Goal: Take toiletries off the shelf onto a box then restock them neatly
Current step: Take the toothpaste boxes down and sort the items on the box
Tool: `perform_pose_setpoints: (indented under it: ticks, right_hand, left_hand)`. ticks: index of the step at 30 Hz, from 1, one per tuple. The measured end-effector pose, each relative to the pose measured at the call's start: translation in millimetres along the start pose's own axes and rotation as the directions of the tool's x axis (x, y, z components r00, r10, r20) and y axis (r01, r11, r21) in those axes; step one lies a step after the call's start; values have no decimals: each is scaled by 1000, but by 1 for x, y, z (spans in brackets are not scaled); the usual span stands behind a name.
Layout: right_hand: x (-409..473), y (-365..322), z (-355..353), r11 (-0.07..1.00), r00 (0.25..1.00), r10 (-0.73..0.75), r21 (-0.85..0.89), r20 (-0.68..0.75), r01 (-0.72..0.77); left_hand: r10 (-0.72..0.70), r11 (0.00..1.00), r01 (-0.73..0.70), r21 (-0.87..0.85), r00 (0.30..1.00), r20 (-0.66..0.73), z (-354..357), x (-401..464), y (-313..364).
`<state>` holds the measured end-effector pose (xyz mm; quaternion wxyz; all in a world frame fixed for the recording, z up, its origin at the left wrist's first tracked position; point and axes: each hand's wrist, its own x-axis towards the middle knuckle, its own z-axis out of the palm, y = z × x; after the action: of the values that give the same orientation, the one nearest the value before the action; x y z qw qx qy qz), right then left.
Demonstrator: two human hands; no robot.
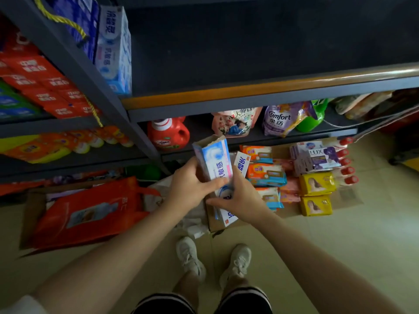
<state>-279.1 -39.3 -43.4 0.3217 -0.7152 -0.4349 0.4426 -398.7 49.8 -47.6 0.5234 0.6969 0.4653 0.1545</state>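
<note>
Over box [278,210]: both hands grip toothpaste cartons [215,162].

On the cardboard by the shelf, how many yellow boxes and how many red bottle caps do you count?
Yellow boxes: 2
Red bottle caps: 5
Total: 7

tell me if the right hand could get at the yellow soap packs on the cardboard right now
Probably not at once: the right hand is gripping toothpaste boxes together with the left hand. The yellow soap packs lie uncovered on its side.
</note>
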Motion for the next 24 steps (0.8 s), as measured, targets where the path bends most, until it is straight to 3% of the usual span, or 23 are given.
perform_pose_setpoints:
  ticks: [3, 6, 11, 14, 18, 21, 24]
  right_hand:
    - [-6, 2, 1, 997, 999, -31, -66, -24, 29]
    - [-7, 4, -8, 983, 999, -47, -175, 11, 48]
    - [-9, 13, -30, 928, 979, -4, -363, 204, 80]
    - [-10, 15, -22, 879, 950, 55, -467, 309, 101]
    - [-11, -3, 32, 802, 862, 80, -546, 500, 242]
    - [-20, -39, 103, 739, 744, 44, -522, 667, 425]
    - [-37, -88, 192, 682, 608, -31, -428, 794, 593]
  left_hand:
    - [-65, 998, 66, 14, 997, -29, 3, -12, 6]
    - [-114, 993, 115, -33, 993, 26, 4, -25, 11]
    - [-160, 986, 160, 41, 987, -8, -4, -82, -3]
    - [-306, 945, 313, 96, 948, -84, -16, -142, -32]
    - [-520, 848, 522, -85, 793, -317, -33, -245, -81]
    - [-687, 718, 641, -270, 590, -425, -46, -324, -113]
    - [-792, 597, 633, -493, 367, -488, -58, -393, -145]
